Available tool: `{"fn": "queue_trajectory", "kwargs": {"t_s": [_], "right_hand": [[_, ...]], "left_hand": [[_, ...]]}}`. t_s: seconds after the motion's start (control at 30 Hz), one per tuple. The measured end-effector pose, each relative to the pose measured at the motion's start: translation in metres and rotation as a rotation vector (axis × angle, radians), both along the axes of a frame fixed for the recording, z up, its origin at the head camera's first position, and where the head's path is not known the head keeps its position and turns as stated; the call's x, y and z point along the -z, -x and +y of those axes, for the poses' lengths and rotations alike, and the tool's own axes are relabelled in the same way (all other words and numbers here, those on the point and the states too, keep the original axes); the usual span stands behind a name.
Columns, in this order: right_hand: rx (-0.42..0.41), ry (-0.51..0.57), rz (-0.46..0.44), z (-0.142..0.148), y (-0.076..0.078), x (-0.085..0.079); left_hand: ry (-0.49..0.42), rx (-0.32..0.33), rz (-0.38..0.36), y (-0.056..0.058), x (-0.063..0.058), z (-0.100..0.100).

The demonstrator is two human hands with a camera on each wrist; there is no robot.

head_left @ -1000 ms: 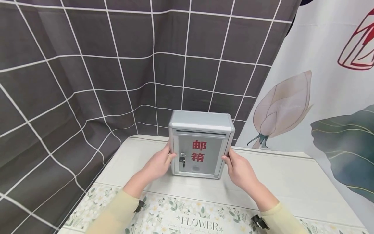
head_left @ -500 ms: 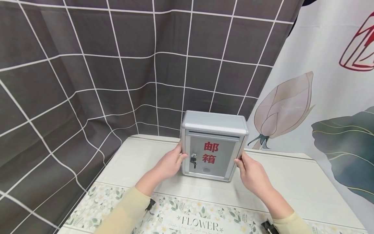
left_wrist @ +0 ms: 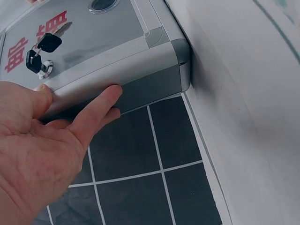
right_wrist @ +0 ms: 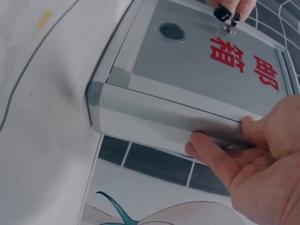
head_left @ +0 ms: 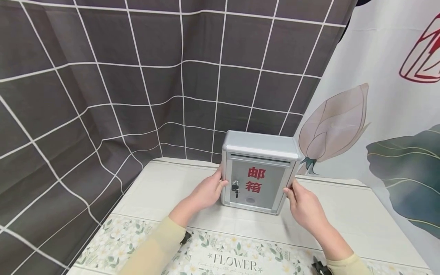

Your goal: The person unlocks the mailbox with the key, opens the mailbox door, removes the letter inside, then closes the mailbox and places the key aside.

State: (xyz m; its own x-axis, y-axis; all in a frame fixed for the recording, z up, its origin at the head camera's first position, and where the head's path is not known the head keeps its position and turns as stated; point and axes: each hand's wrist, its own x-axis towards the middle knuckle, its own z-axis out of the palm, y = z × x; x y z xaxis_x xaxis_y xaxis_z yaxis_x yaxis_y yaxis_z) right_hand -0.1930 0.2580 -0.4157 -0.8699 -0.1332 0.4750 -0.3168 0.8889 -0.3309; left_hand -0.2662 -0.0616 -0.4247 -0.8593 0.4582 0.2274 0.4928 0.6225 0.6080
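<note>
L hand (head_left: pixel 206 191) and R hand (head_left: pixel 307 204) grip mailbox (head_left: pixel 271 181) from opp. sides, below slot, prob. for even, steady hold; mailbox upright at tablecloth (head_left: pixel 364 214), base contact unclear. L thumb (left_wrist: pixel 42 97) just beside lock (left_wrist: pixel 46 69), clear of keys (left_wrist: pixel 49 43), prob. so nothing snags.

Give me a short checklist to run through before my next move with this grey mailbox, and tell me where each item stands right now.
1. Left hand on the box: ok, it grips the lock side, thumb at the front edge.
2. Right hand on the box: ok, it grips the opposite side.
3. Mailbox upright: ok, slot at the top.
4. Door closed: ok, it looks flush.
5. Keys clear of the left thumb: ok, close but apart.
6. Door locked: cannot tell from these views.
</note>
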Motion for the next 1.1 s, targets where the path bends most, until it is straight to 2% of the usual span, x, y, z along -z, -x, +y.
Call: {"fn": "queue_trajectory", "kwargs": {"t_s": [0.37,0.6,0.83,1.1], "right_hand": [[-0.003,-0.013,0.042,0.0027,-0.0019,0.0022],[0.008,-0.024,0.0,0.0037,-0.0031,0.0008],[0.007,-0.038,0.039,0.0039,-0.0003,0.004],[0.019,-0.022,0.031,0.0027,0.0008,0.0015]], "left_hand": [[0.015,0.009,-0.007,0.0015,0.0042,0.0034],[0.017,0.006,-0.005,0.0011,0.005,0.0049],[0.033,0.002,-0.005,0.0025,0.0037,0.004],[0.041,0.008,0.002,0.0058,0.0056,0.0028]]}}
